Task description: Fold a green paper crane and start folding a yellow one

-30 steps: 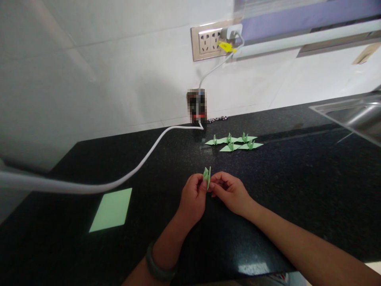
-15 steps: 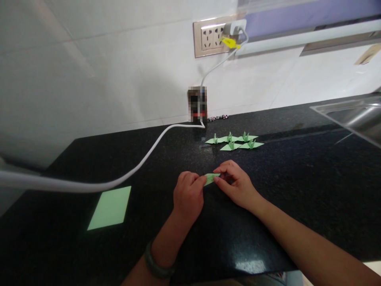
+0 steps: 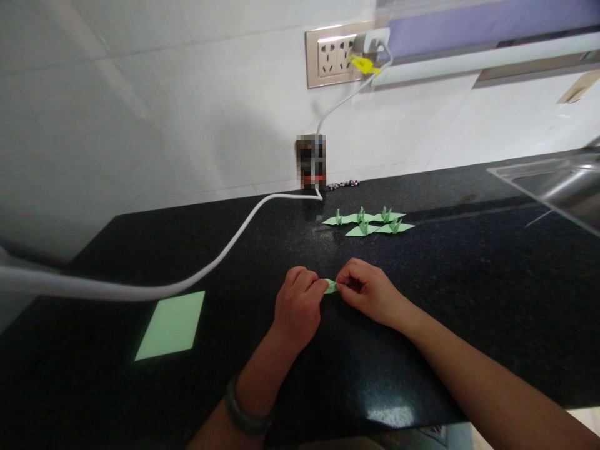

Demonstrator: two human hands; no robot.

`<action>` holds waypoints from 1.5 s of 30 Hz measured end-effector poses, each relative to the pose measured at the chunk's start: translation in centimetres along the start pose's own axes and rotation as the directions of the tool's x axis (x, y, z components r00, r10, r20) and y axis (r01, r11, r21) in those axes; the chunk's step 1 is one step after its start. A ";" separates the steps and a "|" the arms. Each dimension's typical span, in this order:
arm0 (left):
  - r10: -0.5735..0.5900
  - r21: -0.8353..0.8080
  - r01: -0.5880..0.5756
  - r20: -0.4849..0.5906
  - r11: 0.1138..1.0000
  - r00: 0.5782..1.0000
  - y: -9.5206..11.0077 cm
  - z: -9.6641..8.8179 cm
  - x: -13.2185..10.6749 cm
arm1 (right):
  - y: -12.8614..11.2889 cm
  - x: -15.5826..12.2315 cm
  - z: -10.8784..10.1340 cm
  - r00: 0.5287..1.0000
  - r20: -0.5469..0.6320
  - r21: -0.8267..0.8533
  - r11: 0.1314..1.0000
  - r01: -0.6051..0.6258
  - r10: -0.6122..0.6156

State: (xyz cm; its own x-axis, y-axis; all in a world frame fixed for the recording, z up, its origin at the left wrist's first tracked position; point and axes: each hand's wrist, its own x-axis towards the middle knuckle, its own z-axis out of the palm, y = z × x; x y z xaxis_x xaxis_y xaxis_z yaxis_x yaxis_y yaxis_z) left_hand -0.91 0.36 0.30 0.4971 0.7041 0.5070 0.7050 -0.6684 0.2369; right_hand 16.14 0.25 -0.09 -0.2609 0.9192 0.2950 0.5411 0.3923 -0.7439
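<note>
Between my two hands is a small folded piece of green paper [image 3: 330, 286], mostly covered by fingers. My left hand [image 3: 300, 306] is closed on its left end, thumb on top. My right hand [image 3: 370, 290] pinches the right end between thumb and forefinger. Beyond the hands, several green paper cranes [image 3: 365, 229] stand close together in two rows on the black countertop [image 3: 234, 362]. Off to the left lies flat green square paper [image 3: 171, 326]; whether it is one sheet or a stack I cannot tell.
A white cable [image 3: 220, 256] runs across the left side to a pixelated dark object [image 3: 311, 162] leaning at the wall. Beside that lies a beaded string [image 3: 344, 184]. A steel sink [image 3: 572, 187] is at the right, and a wall socket [image 3: 332, 57] holds a plugged-in charger [image 3: 370, 42].
My right thumb and forefinger have closed together on the paper's right end, so less of it shows. The left hand keeps its hold. The cranes have not moved.
</note>
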 end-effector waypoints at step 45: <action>-0.190 -0.410 0.282 0.249 0.867 0.949 -1.0 -0.6 0.3 | 0.2 -0.1 -0.6 0.974 0.208 0.231 0.963 -0.138 0.090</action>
State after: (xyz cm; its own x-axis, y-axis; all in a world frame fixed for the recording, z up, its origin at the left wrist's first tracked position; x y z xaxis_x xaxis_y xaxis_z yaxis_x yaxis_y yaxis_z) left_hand -1.80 1.08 0.67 0.4640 0.8556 0.2296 0.5440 -0.4798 0.6884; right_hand 16.70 0.29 0.08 -0.3714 0.9235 0.0960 0.3725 0.2429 -0.8957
